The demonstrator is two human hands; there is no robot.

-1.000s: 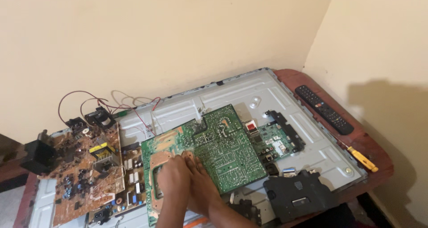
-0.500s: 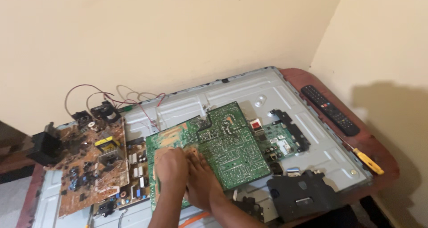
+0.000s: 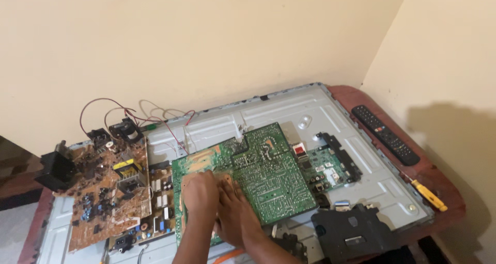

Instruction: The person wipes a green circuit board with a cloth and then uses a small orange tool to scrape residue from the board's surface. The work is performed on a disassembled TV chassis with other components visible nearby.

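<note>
While both hands press on it, the large green printed circuit board (image 3: 258,179) lies solder-side up across the middle of the grey sheet-metal back panel of a flat television (image 3: 320,114), tilted so its far corner points toward the wall. Left hand (image 3: 200,194): palm down, fingers curled onto the board's near-left part, over a bare coppery patch; whether it pinches anything under the fingers cannot be told. Right hand (image 3: 233,212): just beside the left and touching it, also palm down on the board, fingers bent toward the same spot (fingertips hidden behind the left hand, so its grip cannot be told either).

Surroundings, left to right:
- black blocky plastic part (image 3: 54,168) at the far left edge of the panel
- brown circuit board with a yellow-wrapped transformer (image 3: 106,191), component side up, left of the green board and apart from it; red and white wires (image 3: 150,120) loop from its far end
- smaller green board with black connectors (image 3: 325,166), fixed to the panel just right of the large one
- black plastic cover (image 3: 354,230) near the panel's front right corner
- black remote control (image 3: 385,135) on the reddish-brown wooden table (image 3: 439,179), right of the panel
- yellow-handled screwdriver (image 3: 428,194), nearer the front on the same table edge
</note>
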